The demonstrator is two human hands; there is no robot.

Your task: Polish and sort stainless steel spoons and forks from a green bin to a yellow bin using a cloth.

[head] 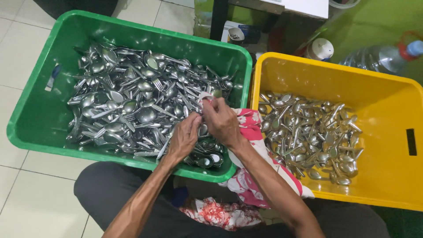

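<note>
A green plastic crate on the floor holds a heap of metal spoons and forks. To its right stands a yellow crate with a smaller pile of spoons. Both my hands meet over the green crate's right side. My left hand grips the handle end of a spoon. My right hand pinches a white-and-pink cloth around that spoon's upper part. A red-and-white flowered cloth hangs under my right forearm, across the gap between the crates.
Pale floor tiles lie left of the green crate. Behind the yellow crate are a large clear water bottle, a white-lidded jar and a dark table leg. My dark-trousered legs sit below the crates.
</note>
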